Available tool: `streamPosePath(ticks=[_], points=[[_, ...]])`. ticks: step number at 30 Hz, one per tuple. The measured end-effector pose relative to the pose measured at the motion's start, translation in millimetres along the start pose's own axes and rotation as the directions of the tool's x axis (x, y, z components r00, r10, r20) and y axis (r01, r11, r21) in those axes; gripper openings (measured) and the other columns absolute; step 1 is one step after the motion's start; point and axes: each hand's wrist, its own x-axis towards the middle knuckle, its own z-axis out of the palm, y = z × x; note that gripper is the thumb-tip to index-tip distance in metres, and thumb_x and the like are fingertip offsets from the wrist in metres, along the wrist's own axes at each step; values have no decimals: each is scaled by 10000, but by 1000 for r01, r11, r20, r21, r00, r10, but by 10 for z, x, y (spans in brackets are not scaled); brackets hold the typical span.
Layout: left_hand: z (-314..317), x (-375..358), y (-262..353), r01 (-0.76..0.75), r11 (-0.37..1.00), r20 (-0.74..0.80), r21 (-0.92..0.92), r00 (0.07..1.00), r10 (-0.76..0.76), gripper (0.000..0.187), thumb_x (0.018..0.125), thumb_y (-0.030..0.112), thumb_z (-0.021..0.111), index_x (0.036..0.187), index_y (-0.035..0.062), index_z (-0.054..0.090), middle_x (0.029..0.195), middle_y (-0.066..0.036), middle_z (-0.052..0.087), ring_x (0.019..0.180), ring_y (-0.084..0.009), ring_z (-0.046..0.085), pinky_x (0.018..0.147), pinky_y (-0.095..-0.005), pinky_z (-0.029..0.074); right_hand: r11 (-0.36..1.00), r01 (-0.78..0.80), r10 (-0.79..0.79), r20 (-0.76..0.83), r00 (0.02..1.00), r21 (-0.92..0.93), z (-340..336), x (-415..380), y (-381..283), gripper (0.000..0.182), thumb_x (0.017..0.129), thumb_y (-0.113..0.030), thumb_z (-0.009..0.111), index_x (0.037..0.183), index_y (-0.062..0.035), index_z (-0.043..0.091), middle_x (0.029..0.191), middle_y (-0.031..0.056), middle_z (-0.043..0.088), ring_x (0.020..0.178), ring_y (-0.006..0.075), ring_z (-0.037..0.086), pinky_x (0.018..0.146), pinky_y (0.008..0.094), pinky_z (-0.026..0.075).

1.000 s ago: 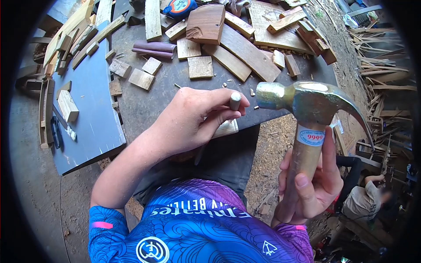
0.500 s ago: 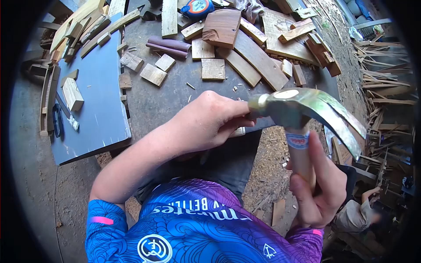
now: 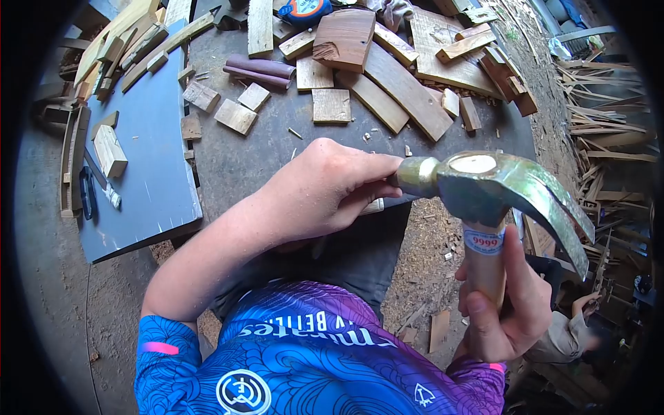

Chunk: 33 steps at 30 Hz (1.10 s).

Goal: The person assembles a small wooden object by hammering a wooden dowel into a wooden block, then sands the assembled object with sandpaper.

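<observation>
A claw hammer [image 3: 477,187] is raised in front of the body, its claw pointing right and its wooden handle down. My right hand [image 3: 508,304] is wrapped round that handle below a 9999 label. My left hand [image 3: 339,183] is closed, thumb and forefinger close to the hammer's striking face; what it pinches is hidden, though a pale piece of wood shows just under the fingers. Beyond the hands, small wood blocks [image 3: 331,106] and a dark red-brown block [image 3: 344,39] lie on the dark worktable [image 3: 263,155].
A blue-grey board [image 3: 149,159] with wood offcuts is on the left. Purple rods [image 3: 259,71] and a tape measure [image 3: 304,10] lie toward the back. Wood strips [image 3: 609,131] are heaped at the right. Another person [image 3: 564,339] is at the lower right.
The hammer and my right hand have shifted slightly right and down. My left hand stays nearly in place. The table's contents appear slightly farther left and up.
</observation>
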Motion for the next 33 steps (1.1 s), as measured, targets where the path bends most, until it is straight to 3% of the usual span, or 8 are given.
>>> streamPosePath(ticks=[1,10,14,16,20,22,27,33], points=[[4,3,6,-7,1000,-4,-24,1000,7,133,911,68,706,1033,23,677,838,-201,702,810,-388,713,698,-440,560,1000,-3,3,-3,1000,-1,-2,-6,1,714,855,-273,784,1459,30,552,782,148,694,577,134,607,536,252,454],[34,-8,17,10,1000,-18,2,1000,-10,161,913,71,705,1066,27,684,866,-193,720,817,-378,723,715,-436,571,991,45,-31,-105,994,130,29,23,17,699,866,-245,754,1471,32,537,798,151,700,573,129,603,533,258,458],[-2,13,38,63,998,88,24,994,-65,182,915,68,701,1092,31,687,873,-187,727,828,-373,729,727,-433,576,983,181,-181,21,983,21,3,118,89,695,876,-228,733,1483,36,520,796,167,697,543,124,580,506,245,450],[18,7,48,54,998,58,-15,997,-53,182,916,65,698,1095,33,690,875,-191,725,831,-373,728,732,-432,577,999,39,-39,-21,999,-17,-61,-28,31,694,880,-226,732,1482,43,517,794,171,695,544,127,582,500,244,448],[17,1,15,8,1000,29,5,1000,-8,194,910,68,710,1101,37,689,851,-188,721,811,-369,729,714,-424,577,999,-17,18,-13,1000,42,-37,-23,-16,689,879,-202,731,1482,51,512,798,166,695,565,129,596,515,247,456],[-26,-15,36,78,996,-10,42,997,-77,230,896,73,737,1119,40,691,834,-183,720,783,-350,734,677,-408,574,995,100,-101,44,994,24,2,54,98,704,886,-234,751,1484,48,510,813,152,701,628,131,626,564,247,476],[-14,-32,56,66,995,-80,74,995,-60,261,852,12,761,1112,26,743,888,-151,755,777,-288,766,672,-344,586,962,-77,102,-82,991,263,114,-9,60,710,888,-255,756,1483,45,512,814,184,703,553,122,599,505,236,454],[-44,23,27,12,999,-9,41,1000,-11,255,857,19,763,1107,28,710,907,-142,760,819,-298,766,699,-355,597,962,-39,68,-99,993,271,164,5,158,723,888,-277,754,1486,44,506,804,191,702,524,121,589,475,237,434]])
